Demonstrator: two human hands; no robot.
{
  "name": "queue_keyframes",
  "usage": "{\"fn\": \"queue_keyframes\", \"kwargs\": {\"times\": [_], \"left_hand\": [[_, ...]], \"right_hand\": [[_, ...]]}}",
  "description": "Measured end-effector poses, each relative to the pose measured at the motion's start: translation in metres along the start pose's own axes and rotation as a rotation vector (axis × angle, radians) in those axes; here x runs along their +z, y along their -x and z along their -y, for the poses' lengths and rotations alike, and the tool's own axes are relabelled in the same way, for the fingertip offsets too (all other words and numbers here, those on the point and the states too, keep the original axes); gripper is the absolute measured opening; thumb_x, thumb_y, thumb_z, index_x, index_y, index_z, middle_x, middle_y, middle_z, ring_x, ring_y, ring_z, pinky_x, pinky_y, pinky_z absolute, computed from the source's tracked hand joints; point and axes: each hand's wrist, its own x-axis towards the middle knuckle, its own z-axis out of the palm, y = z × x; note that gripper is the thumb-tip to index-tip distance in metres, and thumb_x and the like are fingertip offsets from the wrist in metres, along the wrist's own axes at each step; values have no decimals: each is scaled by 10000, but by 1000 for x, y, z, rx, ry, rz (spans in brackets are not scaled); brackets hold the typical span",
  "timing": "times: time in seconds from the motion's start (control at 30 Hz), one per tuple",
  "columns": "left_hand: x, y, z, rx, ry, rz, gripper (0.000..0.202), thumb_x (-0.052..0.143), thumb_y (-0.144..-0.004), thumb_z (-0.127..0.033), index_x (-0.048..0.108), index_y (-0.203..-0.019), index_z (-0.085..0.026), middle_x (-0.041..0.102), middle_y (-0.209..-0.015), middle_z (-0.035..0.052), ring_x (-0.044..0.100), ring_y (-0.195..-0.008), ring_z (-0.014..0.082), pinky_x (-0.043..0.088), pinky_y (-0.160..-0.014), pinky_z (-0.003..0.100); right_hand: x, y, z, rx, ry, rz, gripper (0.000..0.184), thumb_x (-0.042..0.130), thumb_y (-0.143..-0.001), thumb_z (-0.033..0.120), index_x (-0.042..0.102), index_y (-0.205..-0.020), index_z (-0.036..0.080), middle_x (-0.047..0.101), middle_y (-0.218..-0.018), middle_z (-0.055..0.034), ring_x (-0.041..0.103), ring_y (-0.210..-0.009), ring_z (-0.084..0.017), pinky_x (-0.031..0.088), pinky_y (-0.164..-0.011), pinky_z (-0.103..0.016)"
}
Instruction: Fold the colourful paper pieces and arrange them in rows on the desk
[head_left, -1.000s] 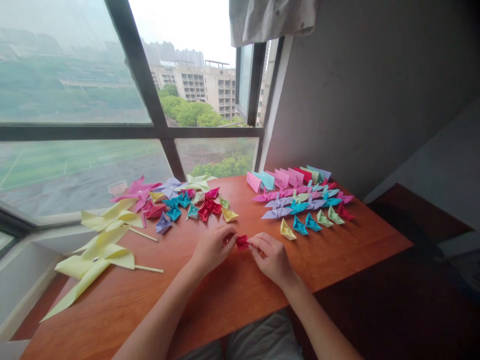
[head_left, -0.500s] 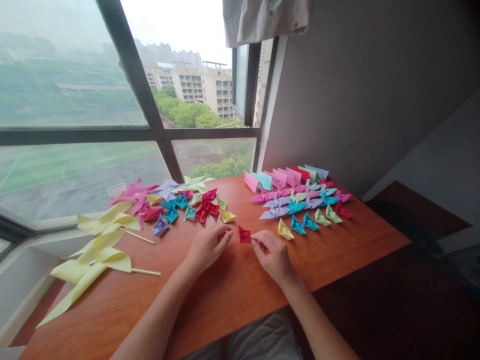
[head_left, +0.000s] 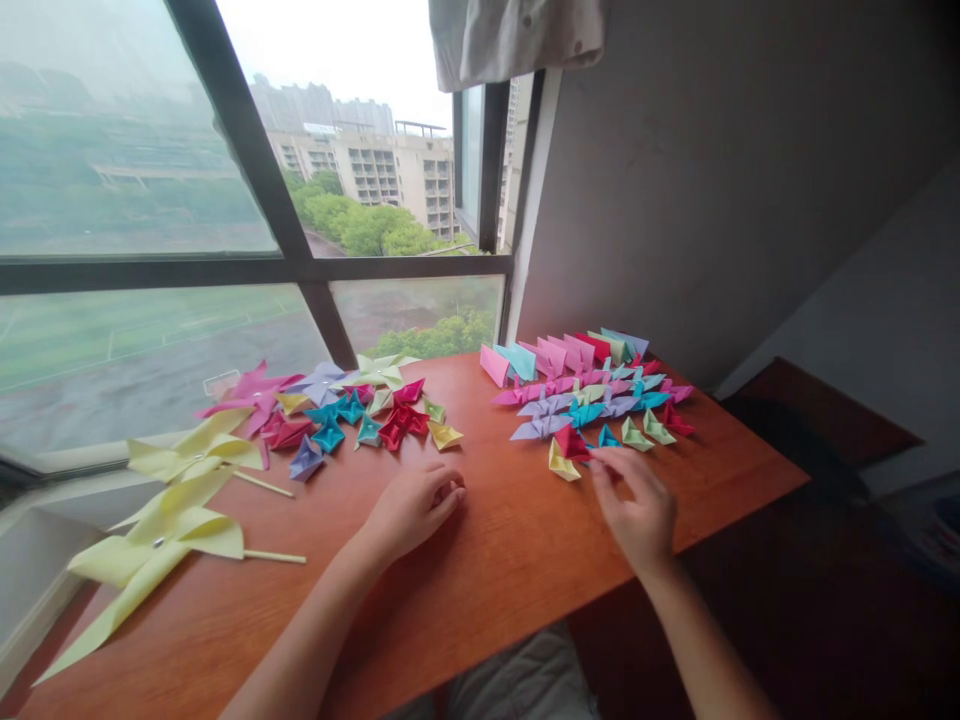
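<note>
My right hand [head_left: 639,503] reaches to the row of small folded paper pieces on the right of the wooden table [head_left: 480,580]. Its fingertips pinch a red folded paper piece [head_left: 571,441], which sits against a yellow folded piece [head_left: 560,463] and a blue one [head_left: 607,437]. My left hand [head_left: 415,506] rests on the table near the middle. Its fingers are loosely curled with nothing in them.
Rows of coloured folded pieces [head_left: 592,385] lie at the back right, and a loose heap [head_left: 360,412] sits at the back left. Large yellow paper pinwheels on sticks [head_left: 169,520] lie at the left by the window [head_left: 150,250]. A grey wall stands to the right.
My right hand has carried the red folded piece from the middle of the table to the right, up to the row beside the yellow piece. My left hand let go and stays put.
</note>
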Motion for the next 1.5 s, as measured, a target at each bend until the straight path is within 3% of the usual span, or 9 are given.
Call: {"fn": "queue_keyframes", "kwargs": {"times": [0.13,0.27,0.37,0.47,0.73,0.93,1.5], "left_hand": [[0,0,-1,-7,-2,15,214,473,-921,-299,673,-929,-223,676,-862,35,600,-716,166,393,-630,255],[1,-1,0,-12,9,0,228,461,-922,-300,673,-931,-218,665,-849,37,588,-702,164,393,-629,255],[1,-1,0,-10,18,-7,235,457,-922,-305,674,-929,-215,664,-848,41,584,-699,166,395,-631,258],[1,-1,0,-15,23,-8,235,454,-924,-300,674,-930,-218,664,-852,42,585,-703,168,398,-640,262],[-1,-2,-1,-24,27,3,230,462,-924,-296,678,-926,-218,671,-849,45,604,-729,181,411,-657,263],[-1,-2,-1,-22,30,5,230,461,-923,-291,676,-918,-212,674,-851,50,609,-738,185,420,-672,268],[-1,-2,-1,-18,41,-8,230,469,-920,-300,684,-915,-220,673,-843,46,595,-691,171,406,-645,256]], "right_hand": [[-70,-15,-74,50,357,-176,162,612,-880,242,706,-1005,198,716,-989,-81,666,-863,-202,522,-807,-327],[-127,-15,-164,187,593,-204,276,543,-886,350,727,-966,161,716,-861,-85,621,-660,-182,486,-633,-301],[-148,-6,-213,273,665,-147,328,515,-856,384,732,-937,151,705,-811,-99,617,-656,-197,473,-649,-317],[-151,0,-242,359,669,-91,349,497,-835,405,728,-929,162,703,-820,-108,619,-668,-210,461,-643,-327],[-139,-6,-271,377,607,13,335,501,-806,372,716,-937,151,712,-900,-131,629,-701,-216,454,-646,-323],[-138,-5,-281,394,627,13,325,498,-798,352,714,-941,155,714,-905,-123,632,-712,-214,446,-652,-322],[-136,-6,-281,388,642,37,331,498,-797,345,716,-959,155,709,-886,-127,630,-699,-218,470,-669,-338]]}}
